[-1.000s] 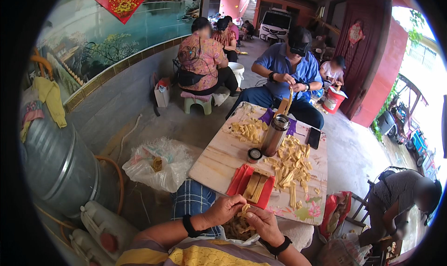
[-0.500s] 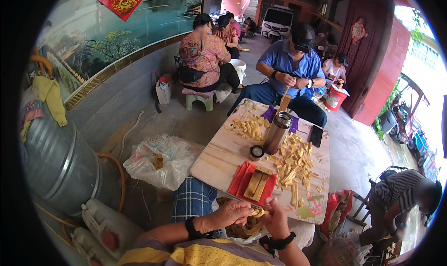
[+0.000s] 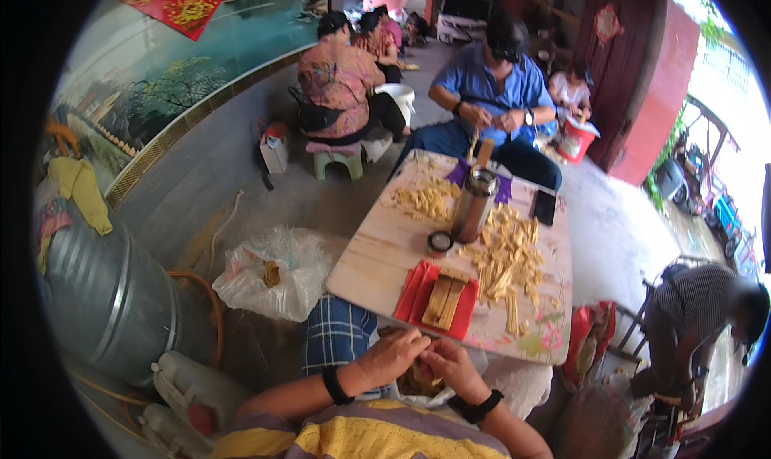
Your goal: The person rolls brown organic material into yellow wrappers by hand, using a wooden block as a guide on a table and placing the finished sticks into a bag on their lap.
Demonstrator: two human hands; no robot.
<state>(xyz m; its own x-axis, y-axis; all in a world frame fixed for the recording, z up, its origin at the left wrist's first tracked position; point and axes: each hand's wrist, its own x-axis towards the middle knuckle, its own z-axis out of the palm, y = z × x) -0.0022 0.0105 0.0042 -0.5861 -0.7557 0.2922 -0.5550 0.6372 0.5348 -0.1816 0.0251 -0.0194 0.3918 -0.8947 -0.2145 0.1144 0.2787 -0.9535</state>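
My left hand (image 3: 391,356) and my right hand (image 3: 455,369) meet just off the near edge of the low table (image 3: 361,258), fingers closed and pinched together. What they hold, if anything, is hidden by the fingers. Under them sits an open bag (image 3: 416,385) with yellowish-brown pieces inside, partly covered by the hands. On the table before me a grooved wooden block (image 3: 444,300) lies on a red cloth (image 3: 411,289). Many pale yellow strips (image 3: 514,254) are scattered to its right, and another heap (image 3: 430,200) lies at the far left.
A steel flask (image 3: 474,206) stands mid-table beside its cap (image 3: 439,243); a phone (image 3: 544,208) lies at the right edge. Opposite sits a person in blue (image 3: 498,89). A plastic sack (image 3: 277,274), metal drum (image 3: 112,290) and jugs (image 3: 189,395) are left; another person (image 3: 699,322) bends at right.
A twisted yellowish strip showed between my hands earlier; now it is out of sight. My hands have drawn closer together and shifted slightly left. The person opposite has lowered their hands.
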